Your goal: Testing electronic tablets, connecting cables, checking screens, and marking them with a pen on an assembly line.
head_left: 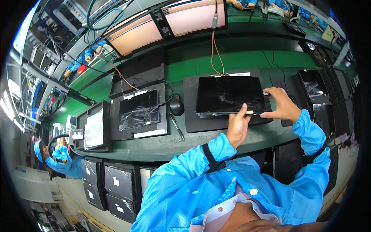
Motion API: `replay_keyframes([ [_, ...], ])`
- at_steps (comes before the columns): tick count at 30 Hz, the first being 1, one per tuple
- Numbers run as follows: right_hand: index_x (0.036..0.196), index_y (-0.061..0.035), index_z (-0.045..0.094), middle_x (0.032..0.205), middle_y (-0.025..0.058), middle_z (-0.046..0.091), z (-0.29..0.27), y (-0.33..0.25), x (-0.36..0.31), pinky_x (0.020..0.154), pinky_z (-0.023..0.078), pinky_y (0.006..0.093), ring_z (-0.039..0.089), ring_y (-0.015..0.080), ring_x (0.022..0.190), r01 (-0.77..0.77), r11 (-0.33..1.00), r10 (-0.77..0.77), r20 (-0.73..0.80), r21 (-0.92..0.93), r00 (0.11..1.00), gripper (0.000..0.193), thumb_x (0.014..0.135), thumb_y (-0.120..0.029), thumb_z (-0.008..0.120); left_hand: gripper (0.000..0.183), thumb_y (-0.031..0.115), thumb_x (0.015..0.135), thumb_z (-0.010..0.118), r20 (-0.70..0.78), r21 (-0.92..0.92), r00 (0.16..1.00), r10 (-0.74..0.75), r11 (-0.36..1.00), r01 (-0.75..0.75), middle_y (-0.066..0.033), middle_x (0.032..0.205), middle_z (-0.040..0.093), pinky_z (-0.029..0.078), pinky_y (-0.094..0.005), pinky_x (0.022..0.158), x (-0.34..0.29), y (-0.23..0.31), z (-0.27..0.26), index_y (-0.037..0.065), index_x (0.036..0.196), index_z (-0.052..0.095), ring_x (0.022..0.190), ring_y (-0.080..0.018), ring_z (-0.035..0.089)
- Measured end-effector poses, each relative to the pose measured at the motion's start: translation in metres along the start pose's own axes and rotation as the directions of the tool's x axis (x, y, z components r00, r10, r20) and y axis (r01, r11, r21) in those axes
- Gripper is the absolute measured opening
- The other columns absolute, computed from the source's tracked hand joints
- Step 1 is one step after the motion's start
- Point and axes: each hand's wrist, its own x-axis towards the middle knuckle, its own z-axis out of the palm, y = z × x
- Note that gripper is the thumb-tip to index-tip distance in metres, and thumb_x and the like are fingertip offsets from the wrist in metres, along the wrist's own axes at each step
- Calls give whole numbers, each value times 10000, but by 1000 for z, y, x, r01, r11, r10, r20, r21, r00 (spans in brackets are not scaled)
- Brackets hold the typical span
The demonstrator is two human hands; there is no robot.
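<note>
A black flat display panel (228,92) lies over a dark foam pad (205,123) in front of me, its surface glossy with faint smears. My left hand (238,129) pinches its near edge, thumb on top, beside a small pale tab (249,112). At the near right corner my right hand (284,105) grips the panel's right edge between thumb and fingers. Under the near edge shows a thin layer of something I cannot make out. A brown cable (216,58) comes down to the panel's far edge.
Left of the pad are a black mouse (176,104), a pen (176,127) and a second panel (139,110) with film on it. Two lit monitors (195,17) stand behind. More panels (313,83) lie at right; black trays (118,181) stand below left. Co-workers sit farther off.
</note>
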Motion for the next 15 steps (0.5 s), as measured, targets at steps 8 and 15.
replay_keyframes([
  [8, 1357, -10, 544, 1259, 172, 586, 14, 61, 23, 1169, 288, 494, 519, 358, 1228, 17, 1000, -16, 86, -10, 996, 927, 622, -438, 915, 264, 266, 1039, 598, 28, 102, 943, -332, 939, 328, -54, 1183, 665, 489, -399, 1032, 21, -1, -19, 67, 1212, 604, 1136, -186, 629],
  [15, 1385, -26, 546, 1288, 159, 569, 36, 67, 22, 1220, 177, 598, 507, 331, 1287, 139, 965, -152, -39, -224, 988, 914, 680, -515, 861, 886, 455, 774, 852, 257, 918, 966, -17, -308, -250, -259, 1354, 499, 378, -506, 1122, 5, 113, -43, -31, 1407, 470, 1276, -387, 504],
])
